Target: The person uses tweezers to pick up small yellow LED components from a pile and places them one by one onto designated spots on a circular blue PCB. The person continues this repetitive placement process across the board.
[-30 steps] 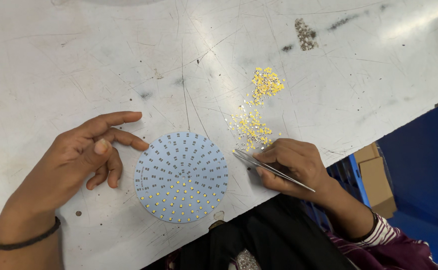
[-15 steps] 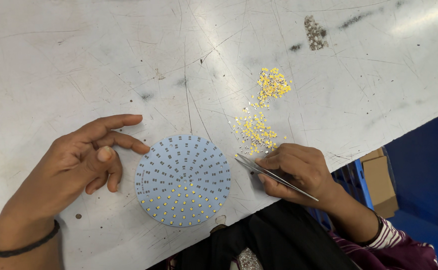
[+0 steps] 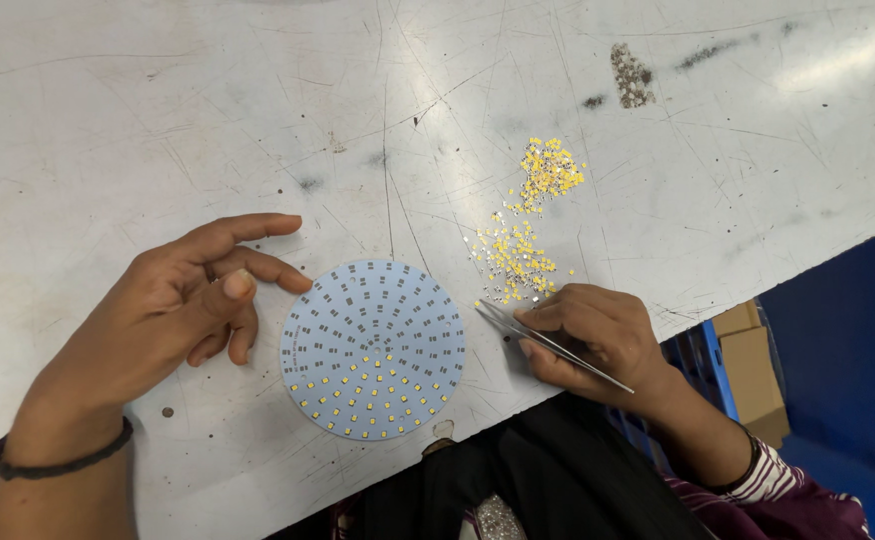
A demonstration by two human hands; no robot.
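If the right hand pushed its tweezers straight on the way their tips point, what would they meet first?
Probably the round circuit board: the tweezers in the right hand point left and slightly up, at its right edge, with only bare table between. Height above the table is unclear.

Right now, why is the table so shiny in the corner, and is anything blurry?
Head view: light glares off the scratched white table at the top right corner; the round LED board, yellow chips and tweezers look sharp; the right hand casts only a faint shadow.

A thin black band [image 3: 58,465] circles the left wrist; the right arm wears a maroon sleeve with a striped cuff [image 3: 768,478]
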